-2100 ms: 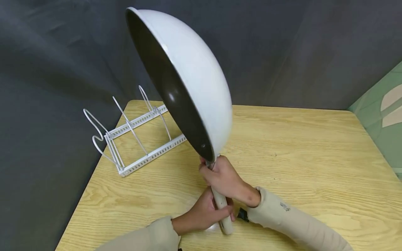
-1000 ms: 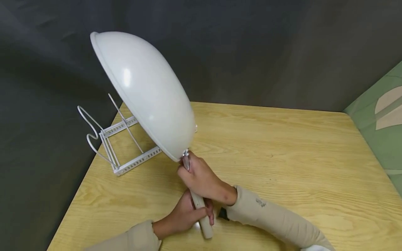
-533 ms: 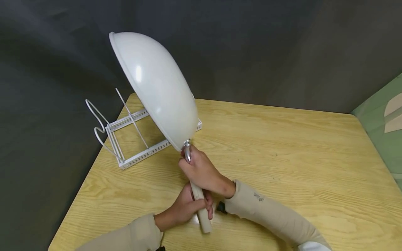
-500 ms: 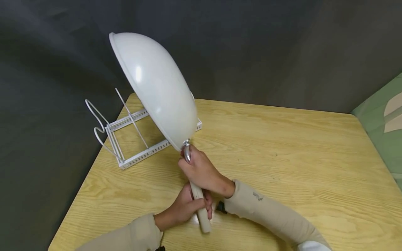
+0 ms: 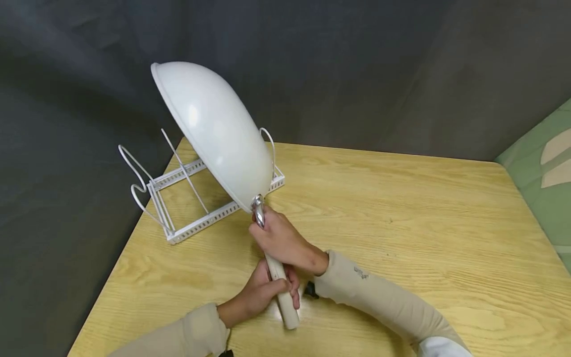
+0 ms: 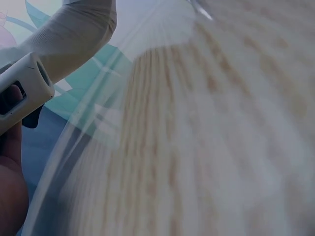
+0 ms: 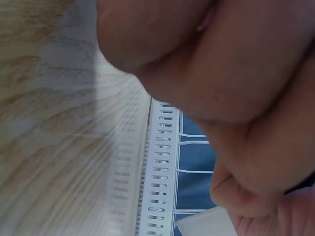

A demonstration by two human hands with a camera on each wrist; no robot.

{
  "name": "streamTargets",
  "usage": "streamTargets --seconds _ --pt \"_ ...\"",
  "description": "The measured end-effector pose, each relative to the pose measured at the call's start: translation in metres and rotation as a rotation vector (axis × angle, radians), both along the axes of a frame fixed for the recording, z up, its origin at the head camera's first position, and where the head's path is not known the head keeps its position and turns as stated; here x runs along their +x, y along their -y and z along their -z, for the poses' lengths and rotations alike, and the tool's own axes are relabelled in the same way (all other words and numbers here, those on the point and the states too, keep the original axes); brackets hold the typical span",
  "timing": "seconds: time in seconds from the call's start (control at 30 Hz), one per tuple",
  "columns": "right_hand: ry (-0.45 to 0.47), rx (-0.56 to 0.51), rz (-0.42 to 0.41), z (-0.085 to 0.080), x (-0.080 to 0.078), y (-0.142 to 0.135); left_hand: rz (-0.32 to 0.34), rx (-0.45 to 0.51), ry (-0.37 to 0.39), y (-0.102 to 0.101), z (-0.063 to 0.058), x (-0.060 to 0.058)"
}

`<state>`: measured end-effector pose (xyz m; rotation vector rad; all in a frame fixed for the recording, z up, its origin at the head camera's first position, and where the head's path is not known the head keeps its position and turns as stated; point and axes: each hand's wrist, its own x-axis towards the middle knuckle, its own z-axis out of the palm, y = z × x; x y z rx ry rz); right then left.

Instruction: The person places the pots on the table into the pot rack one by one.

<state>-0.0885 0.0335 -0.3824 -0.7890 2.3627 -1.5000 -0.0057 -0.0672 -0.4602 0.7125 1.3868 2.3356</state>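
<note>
A large white wok (image 5: 214, 129) is tilted on its side above the right half of a white wire rack (image 5: 202, 225). Its rounded outside faces me, and its dark inside is hidden. My right hand (image 5: 285, 240) grips the handle close to the pan, just below the metal joint (image 5: 258, 210). Lower down, my left hand (image 5: 263, 292) holds the pale handle (image 5: 285, 310) near its end. Whether the wok touches the rack, I cannot tell. The curled fingers (image 7: 221, 73) of my right hand fill much of the right wrist view, beside the rack's slotted rail (image 7: 160, 172).
The rack stands at the left back of a wooden table (image 5: 401, 213), with an upright divider (image 5: 185, 171) and wire loops at its ends. Dark cloth (image 5: 357, 69) hangs behind and to the left. A green patterned panel (image 5: 544, 168) is at the right.
Over two seconds the wok has moved left and down and turned, hiding its dark inside. In the last half second it has sunk slightly, uncovering the rack's right loop. Both hands keep their grip.
</note>
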Motion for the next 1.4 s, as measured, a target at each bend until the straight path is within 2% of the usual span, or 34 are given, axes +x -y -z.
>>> streamTargets --seconds 0.17,0.43,0.63,1.2,1.4 --pt "0.038 0.034 -0.040 0.000 -0.001 0.001 -0.017 0.002 -0.003 -0.001 0.000 0.003" --pt "0.078 0.045 -0.042 -0.004 -0.007 -0.001 -0.015 0.036 -0.011 -0.004 -0.003 0.001" --pt "0.099 0.046 -0.041 -0.005 -0.012 -0.004 -0.008 0.018 -0.012 -0.004 -0.002 -0.002" --pt "0.077 0.048 -0.077 -0.003 -0.021 -0.005 -0.037 -0.021 0.033 -0.004 -0.005 -0.007" --pt "0.098 0.040 -0.088 -0.002 -0.023 -0.005 -0.040 -0.030 0.055 -0.003 -0.004 -0.009"
